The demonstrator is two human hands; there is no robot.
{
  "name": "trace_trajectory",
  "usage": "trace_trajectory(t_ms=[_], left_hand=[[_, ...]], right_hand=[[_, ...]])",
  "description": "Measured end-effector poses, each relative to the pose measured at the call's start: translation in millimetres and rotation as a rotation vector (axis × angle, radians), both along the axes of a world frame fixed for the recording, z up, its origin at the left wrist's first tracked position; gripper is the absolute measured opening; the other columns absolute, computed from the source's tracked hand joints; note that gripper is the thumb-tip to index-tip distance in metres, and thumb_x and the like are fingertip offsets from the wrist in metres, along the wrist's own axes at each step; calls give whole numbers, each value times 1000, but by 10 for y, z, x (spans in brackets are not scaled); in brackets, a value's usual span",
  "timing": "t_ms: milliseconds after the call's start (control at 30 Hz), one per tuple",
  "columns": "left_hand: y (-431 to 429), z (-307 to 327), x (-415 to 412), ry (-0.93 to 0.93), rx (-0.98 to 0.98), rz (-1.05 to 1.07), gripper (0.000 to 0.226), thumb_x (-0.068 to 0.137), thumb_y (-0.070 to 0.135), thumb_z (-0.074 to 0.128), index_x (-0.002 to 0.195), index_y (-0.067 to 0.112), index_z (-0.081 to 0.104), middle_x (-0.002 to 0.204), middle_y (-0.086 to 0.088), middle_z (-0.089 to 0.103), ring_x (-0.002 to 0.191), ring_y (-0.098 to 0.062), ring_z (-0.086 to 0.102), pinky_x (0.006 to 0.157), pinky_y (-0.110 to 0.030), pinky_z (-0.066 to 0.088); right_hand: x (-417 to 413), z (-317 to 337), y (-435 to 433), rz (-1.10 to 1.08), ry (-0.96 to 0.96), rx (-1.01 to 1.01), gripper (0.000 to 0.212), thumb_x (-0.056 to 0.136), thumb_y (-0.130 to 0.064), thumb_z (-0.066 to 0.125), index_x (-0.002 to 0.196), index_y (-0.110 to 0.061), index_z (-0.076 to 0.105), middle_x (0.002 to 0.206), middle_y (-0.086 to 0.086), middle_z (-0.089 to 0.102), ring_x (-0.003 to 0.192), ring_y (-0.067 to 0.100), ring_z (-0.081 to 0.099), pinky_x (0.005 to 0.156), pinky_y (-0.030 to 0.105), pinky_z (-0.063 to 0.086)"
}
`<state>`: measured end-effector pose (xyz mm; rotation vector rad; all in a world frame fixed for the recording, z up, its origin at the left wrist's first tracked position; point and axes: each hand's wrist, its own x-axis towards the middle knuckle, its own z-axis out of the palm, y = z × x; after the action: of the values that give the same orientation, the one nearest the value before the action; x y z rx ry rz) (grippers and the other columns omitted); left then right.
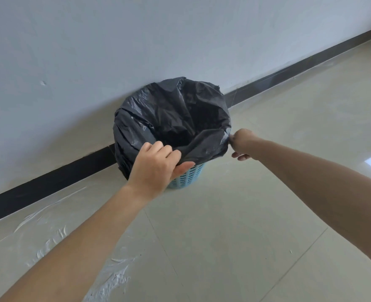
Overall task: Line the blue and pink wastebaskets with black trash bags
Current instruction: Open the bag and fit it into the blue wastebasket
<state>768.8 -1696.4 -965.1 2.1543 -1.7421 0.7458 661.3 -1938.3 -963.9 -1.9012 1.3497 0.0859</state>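
A blue wastebasket (186, 176) with a slotted wall stands on the floor against the wall. A black trash bag (171, 114) sits in it, its mouth open and its edge folded down over most of the rim, hiding all but the basket's lower front. My left hand (156, 164) grips the bag's near edge at the front of the rim. My right hand (242, 142) pinches the bag's edge at the right side of the rim. No pink wastebasket is in view.
A white wall (114, 51) with a black baseboard (49, 184) runs diagonally behind the basket. The floor (234, 225) is pale glossy tile with white smears at the lower left.
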Motion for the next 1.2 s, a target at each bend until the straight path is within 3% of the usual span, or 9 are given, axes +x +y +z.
trace_trajectory(t_ms=[100,200,300,433,567,733,933,1067,1200], left_hand=[[187,-34,215,49,-33,-103,53,100,45,45,60,10,50,55,-6,44,55,-26,42,54,-40,35],[316,1,332,158,-54,-116,48,98,31,45,54,11,44,51,-5,39,52,-25,36,55,-38,29],[334,30,363,203,-7,-89,42,91,26,48,53,12,41,50,-2,35,52,-22,33,60,-34,25],[317,49,381,238,28,-85,43,89,37,50,53,13,47,50,2,42,52,-20,37,62,-35,32],[351,5,351,189,-7,-104,66,83,72,46,56,12,50,53,-1,47,56,-22,41,65,-37,34],[321,-73,320,127,-96,-96,74,68,84,58,56,12,45,54,-2,42,55,-24,40,60,-39,34],[145,-137,180,80,-74,-2,69,76,79,57,75,10,60,67,-5,53,64,-27,49,59,-41,39],[158,-11,138,221,-12,-60,88,68,89,49,110,13,65,105,-6,59,95,-26,54,80,-43,42],[205,165,256,430,-270,176,69,91,68,35,134,18,53,139,-12,50,133,-28,40,108,-55,32]], right_hand=[[91,69,-162,-106,-89,-291,40,103,-31,35,103,1,59,107,24,64,96,38,66,79,41,53],[370,336,-181,-165,-388,-572,31,101,-35,37,115,-14,55,123,13,52,107,30,54,84,35,39],[704,557,-36,194,-502,-920,28,95,-43,44,111,-26,59,120,6,51,109,23,50,89,36,41],[891,398,206,782,173,-1121,37,86,-51,57,116,-30,67,147,16,37,139,38,25,113,56,20],[763,201,215,820,462,-1050,57,87,-24,63,142,-31,47,162,21,-8,146,48,-7,117,64,3],[568,356,94,588,112,-859,74,73,-28,75,139,-28,43,153,18,22,144,43,11,116,54,15],[248,230,264,292,-38,-547,81,87,-37,60,154,-31,15,161,15,11,142,42,24,109,52,32],[218,141,312,195,-164,-346,92,81,-15,61,157,-27,11,159,8,16,131,33,42,94,40,47],[268,126,298,181,-257,-361,91,81,-28,63,157,-27,13,158,7,22,133,27,40,91,31,36]])
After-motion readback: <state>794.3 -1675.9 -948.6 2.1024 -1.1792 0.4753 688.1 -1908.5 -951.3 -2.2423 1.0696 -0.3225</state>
